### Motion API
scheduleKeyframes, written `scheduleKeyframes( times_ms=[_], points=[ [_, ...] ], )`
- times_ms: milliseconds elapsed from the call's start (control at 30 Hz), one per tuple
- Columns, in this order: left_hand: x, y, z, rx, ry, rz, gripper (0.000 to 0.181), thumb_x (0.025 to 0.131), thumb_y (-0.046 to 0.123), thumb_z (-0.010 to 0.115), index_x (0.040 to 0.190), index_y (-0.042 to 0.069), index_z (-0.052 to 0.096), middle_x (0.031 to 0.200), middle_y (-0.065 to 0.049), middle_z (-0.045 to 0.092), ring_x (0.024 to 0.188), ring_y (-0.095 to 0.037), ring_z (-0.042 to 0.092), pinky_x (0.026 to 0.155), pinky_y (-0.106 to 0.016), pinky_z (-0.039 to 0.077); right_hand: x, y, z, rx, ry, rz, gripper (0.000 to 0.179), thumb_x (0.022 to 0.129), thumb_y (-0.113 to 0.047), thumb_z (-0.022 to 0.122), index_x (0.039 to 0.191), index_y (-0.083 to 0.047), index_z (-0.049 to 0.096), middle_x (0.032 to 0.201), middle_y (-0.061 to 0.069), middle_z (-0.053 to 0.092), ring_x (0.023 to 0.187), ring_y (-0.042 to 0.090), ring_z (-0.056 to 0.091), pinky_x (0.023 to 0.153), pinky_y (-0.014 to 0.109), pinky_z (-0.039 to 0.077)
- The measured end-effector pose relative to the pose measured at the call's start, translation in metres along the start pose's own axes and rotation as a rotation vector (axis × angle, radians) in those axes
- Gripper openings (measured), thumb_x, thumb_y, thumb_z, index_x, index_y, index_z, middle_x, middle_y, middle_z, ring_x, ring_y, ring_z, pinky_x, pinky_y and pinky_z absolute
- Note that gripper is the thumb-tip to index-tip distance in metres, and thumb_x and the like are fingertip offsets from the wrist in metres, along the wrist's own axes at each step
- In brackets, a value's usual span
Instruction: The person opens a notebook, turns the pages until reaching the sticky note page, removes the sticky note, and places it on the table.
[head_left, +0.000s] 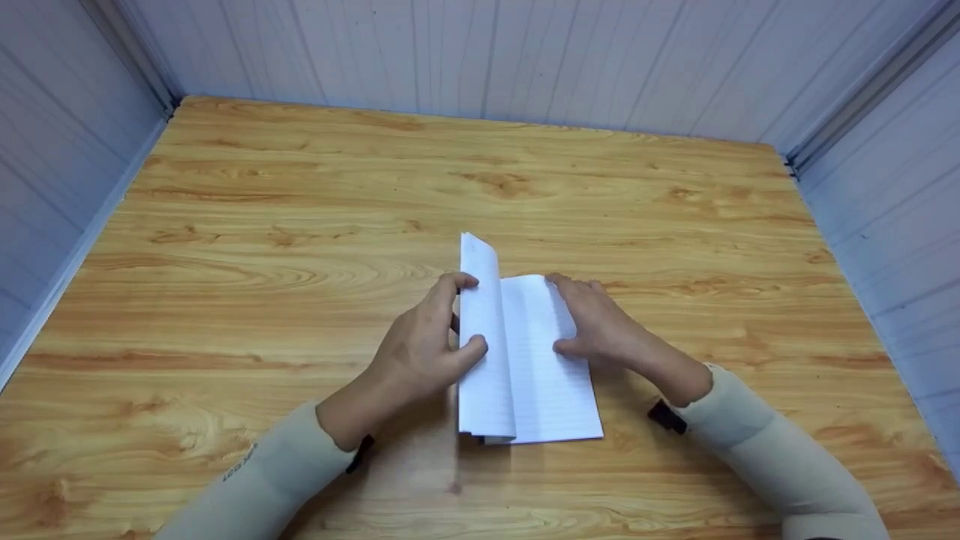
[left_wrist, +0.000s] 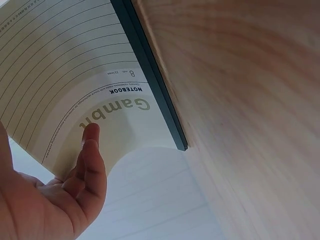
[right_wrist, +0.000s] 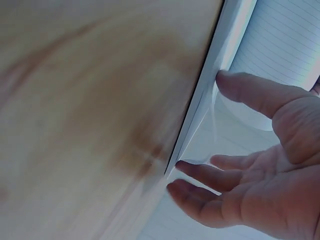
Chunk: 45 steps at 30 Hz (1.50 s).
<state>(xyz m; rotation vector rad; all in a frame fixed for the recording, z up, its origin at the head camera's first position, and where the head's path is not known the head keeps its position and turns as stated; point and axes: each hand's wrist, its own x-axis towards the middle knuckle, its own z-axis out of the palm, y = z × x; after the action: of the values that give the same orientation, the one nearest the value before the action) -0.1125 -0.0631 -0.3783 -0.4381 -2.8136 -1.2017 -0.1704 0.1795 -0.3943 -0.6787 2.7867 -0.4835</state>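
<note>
A lined notebook [head_left: 551,390] is spread on the table, its left-hand leaves [head_left: 480,390] raised and standing up in a curve. My left hand [head_left: 424,349] holds these leaves, thumb on the near face and fingers at the left edge. The left wrist view shows a printed page [left_wrist: 115,107] reading "Gambit NOTEBOOK", with a fingertip against it, and a dark spine [left_wrist: 152,75]. My right hand [head_left: 600,322] rests along the right edge of the flat pages, thumb on the paper. In the right wrist view its fingertips [right_wrist: 187,167] touch the page edge near a corner.
The wood-grain table [head_left: 300,187] extends around the notebook on all sides. Pale panelled walls [head_left: 450,60] border it at the back, left and right. A dark strap piece [head_left: 666,416] hangs below the right wrist.
</note>
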Motion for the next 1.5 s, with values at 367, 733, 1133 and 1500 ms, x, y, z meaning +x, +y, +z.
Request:
scheduleKeyframes(
  times_ms=[367, 733, 1133, 1500],
  points=[
    [0.000, 0.000, -0.001, -0.005, 0.008, 0.015, 0.055, 0.070, 0.031, 0.054, 0.121, 0.025, 0.035, 0.078, 0.010, 0.055, 0.063, 0.001, 0.052, 0.050, -0.020, 0.040, -0.001, -0.002, -0.009, 0.297, 0.162, 0.124, 0.084, 0.074, -0.009, 0.063, 0.140, -0.012, 0.011, 0.131, 0.017, 0.025, 0.094, 0.023, 0.051, 0.074, 0.033, 0.047],
    [0.000, 0.000, 0.000, -0.012, -0.006, -0.002, 0.054, 0.072, 0.034, 0.054, 0.122, 0.026, 0.034, 0.076, 0.010, 0.054, 0.064, 0.000, 0.052, 0.052, -0.021, 0.040, -0.002, -0.005, -0.014, 0.487, 0.107, 0.105, 0.031, 0.083, -0.019, 0.056, 0.112, -0.010, 0.050, 0.097, 0.008, 0.053, 0.069, 0.019, 0.058, 0.058, 0.028, 0.047],
    [0.000, 0.002, 0.001, -0.028, -0.047, -0.046, 0.070, 0.071, 0.060, 0.054, 0.127, 0.028, 0.030, 0.089, 0.011, 0.055, 0.072, -0.005, 0.057, 0.057, -0.021, 0.042, -0.014, -0.025, -0.018, 0.776, -0.093, -0.126, 0.041, 0.096, -0.030, 0.017, 0.132, -0.022, 0.036, 0.124, 0.016, 0.044, 0.075, 0.031, 0.061, 0.073, 0.043, 0.048],
    [0.000, 0.003, -0.001, -0.029, -0.024, -0.048, 0.081, 0.066, 0.063, 0.057, 0.130, 0.021, 0.029, 0.089, 0.010, 0.056, 0.070, 0.001, 0.054, 0.057, -0.021, 0.043, -0.034, -0.067, -0.031, 0.774, -0.098, -0.386, 0.038, 0.094, -0.003, 0.020, 0.127, 0.002, 0.038, 0.131, 0.015, 0.037, 0.097, 0.034, 0.057, 0.089, 0.044, 0.040]
  ],
)
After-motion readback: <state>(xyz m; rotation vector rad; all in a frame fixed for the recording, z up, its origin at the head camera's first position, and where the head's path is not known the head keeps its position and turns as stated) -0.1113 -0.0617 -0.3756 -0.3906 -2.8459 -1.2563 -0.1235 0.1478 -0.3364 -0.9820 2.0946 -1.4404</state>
